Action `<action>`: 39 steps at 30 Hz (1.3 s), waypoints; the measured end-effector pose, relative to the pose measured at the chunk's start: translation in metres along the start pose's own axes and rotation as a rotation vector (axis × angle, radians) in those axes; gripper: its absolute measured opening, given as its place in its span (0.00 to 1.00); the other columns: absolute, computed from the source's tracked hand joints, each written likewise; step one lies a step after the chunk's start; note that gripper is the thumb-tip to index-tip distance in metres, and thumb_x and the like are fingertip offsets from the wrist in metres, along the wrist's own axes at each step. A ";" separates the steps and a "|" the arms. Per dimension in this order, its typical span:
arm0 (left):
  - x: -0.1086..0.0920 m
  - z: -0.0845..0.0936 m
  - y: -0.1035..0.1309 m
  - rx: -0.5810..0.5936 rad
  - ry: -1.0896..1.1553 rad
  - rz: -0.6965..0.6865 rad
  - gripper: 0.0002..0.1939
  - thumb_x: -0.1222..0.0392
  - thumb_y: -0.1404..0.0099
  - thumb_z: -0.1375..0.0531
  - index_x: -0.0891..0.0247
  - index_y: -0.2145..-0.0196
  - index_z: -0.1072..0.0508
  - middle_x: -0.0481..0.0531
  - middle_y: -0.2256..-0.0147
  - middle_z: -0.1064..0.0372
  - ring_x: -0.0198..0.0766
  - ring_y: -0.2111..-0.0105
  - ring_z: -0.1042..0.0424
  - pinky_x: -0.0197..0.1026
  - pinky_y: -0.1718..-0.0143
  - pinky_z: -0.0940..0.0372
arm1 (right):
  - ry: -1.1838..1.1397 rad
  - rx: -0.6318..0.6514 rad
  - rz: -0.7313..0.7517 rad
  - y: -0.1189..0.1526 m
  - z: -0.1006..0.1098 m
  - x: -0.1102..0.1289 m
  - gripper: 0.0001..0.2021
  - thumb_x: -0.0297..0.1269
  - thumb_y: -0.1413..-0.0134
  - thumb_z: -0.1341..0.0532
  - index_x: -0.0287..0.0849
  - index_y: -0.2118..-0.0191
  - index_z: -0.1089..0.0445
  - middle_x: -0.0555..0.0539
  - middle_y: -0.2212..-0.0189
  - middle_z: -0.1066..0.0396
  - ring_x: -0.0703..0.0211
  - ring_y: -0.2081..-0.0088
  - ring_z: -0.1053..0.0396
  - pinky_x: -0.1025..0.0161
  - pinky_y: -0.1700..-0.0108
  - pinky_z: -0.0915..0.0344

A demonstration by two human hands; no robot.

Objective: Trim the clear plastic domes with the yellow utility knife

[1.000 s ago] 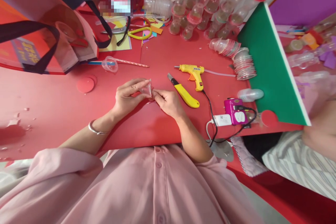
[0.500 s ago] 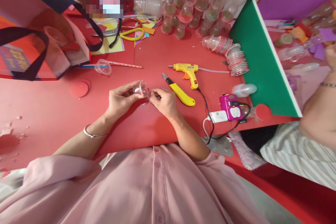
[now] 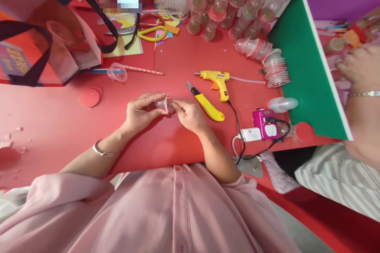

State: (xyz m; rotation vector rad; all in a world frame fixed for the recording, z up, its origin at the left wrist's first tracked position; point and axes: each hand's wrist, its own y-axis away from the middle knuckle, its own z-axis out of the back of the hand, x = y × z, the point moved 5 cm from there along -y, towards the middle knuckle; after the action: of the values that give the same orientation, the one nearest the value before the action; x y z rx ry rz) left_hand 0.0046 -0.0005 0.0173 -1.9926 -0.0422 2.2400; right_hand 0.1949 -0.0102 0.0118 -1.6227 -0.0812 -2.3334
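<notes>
A small clear plastic cup (image 3: 162, 104) is held above the red table by my left hand (image 3: 139, 111), thumb and fingers closed around its sides. It lies tilted, its rim turned toward the right. At that rim, the thumb and forefinger of my right hand (image 3: 192, 116) are pinched together; whether a thin scrap is between them is too small to tell. Just right of my right hand lies a yellow utility knife (image 3: 209, 106), blade out. Beyond it rests a yellow glue gun (image 3: 219, 80) with a glue stick in its back.
Stacked cups with red lids (image 3: 218, 11) stand at the back. Nested cups (image 3: 276, 69) lean by a green divider (image 3: 308, 59). A pink power adapter (image 3: 264, 122) and cables sit at right. Left are a bag (image 3: 63, 63), scissors (image 3: 151, 33) and red discs (image 3: 89, 97). A co-worker's arm (image 3: 362, 118) is beyond the divider.
The cup has turned in my left hand so its rim faces right. My right fingers have shifted along with it. The view has moved slightly, and the co-worker's hand has come further in.
</notes>
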 end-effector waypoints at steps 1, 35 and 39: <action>-0.002 0.000 0.000 0.005 -0.046 -0.022 0.24 0.51 0.51 0.20 0.56 0.55 0.13 0.58 0.51 0.18 0.52 0.49 0.20 0.52 0.43 0.25 | 0.027 -0.005 0.017 0.000 0.000 0.001 0.14 0.42 0.27 0.43 0.44 0.56 0.20 0.45 0.60 0.17 0.57 0.61 0.21 0.63 0.55 0.30; 0.009 -0.006 -0.008 0.060 0.392 0.402 0.29 0.42 0.39 0.27 0.70 0.52 0.22 0.58 0.69 0.19 0.44 0.73 0.18 0.46 0.70 0.18 | 0.310 -0.175 0.273 0.006 -0.006 0.012 0.13 0.39 0.27 0.41 0.49 0.48 0.19 0.46 0.64 0.23 0.59 0.63 0.27 0.61 0.55 0.28; 0.006 -0.007 -0.005 0.067 0.327 0.372 0.30 0.47 0.41 0.24 0.69 0.48 0.21 0.59 0.64 0.18 0.46 0.69 0.16 0.46 0.67 0.18 | 0.362 -0.228 0.337 0.008 -0.005 0.016 0.13 0.37 0.27 0.42 0.43 0.53 0.19 0.44 0.63 0.20 0.58 0.63 0.25 0.61 0.56 0.28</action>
State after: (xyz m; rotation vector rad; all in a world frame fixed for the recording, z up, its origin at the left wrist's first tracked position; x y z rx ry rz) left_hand 0.0108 0.0049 0.0108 -2.4662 0.4669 2.0307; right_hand 0.1872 -0.0219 0.0236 -1.1617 0.5111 -2.3821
